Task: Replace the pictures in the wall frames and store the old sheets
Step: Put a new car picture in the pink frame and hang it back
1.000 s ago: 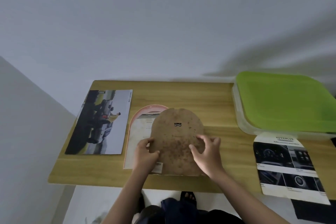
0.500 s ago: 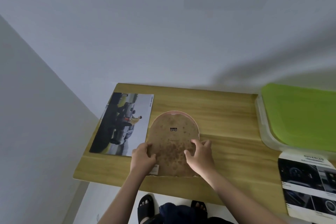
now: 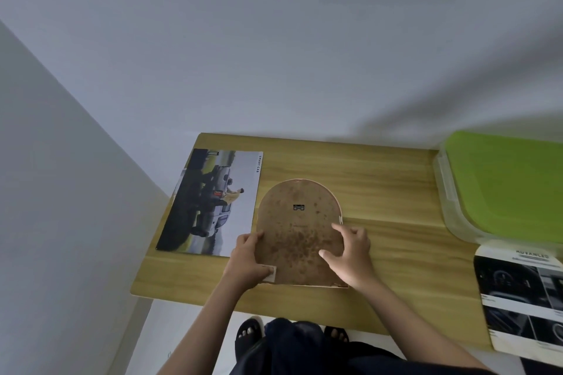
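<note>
Left hand [image 3: 248, 265] is curling against the lower left edge of the arched backing board [image 3: 297, 231], thumb pressing near a small pale tab at the bottom corner. Right hand [image 3: 350, 256] is lying half-open on the board's right side, fingers [image 3: 339, 228] spread flat, pressing rather than gripping. Neither hand is closing around anything; both are only bearing down on the board.

The board is lying face down on a pink-rimmed frame [image 3: 330, 192], of which only a thin strip is showing along the curved top and right edge. A small hanging fitting [image 3: 299, 207] is sitting in the board's upper middle. The whole piece is resting on the wooden tabletop [image 3: 380, 179], close to the near edge.

Risks, as I judge them:
- Board looks not fully seated at the bottom; uneven pressure could be leaving one corner proud or bending a tab.
- The sheet inside is hidden; it could be creasing or shifting, and I cannot tell.
- Frame is sitting near the tabletop's front edge; a hard push toward the body could be sliding it off.

Car photo [image 3: 213, 201] is lying just beside the frame on the left, close enough to be scuffed or dragged. Printed sheet [image 3: 524, 298] is overhanging the front edge at far right, beside the green-lidded box [image 3: 505, 186], and could be knocked down.
</note>
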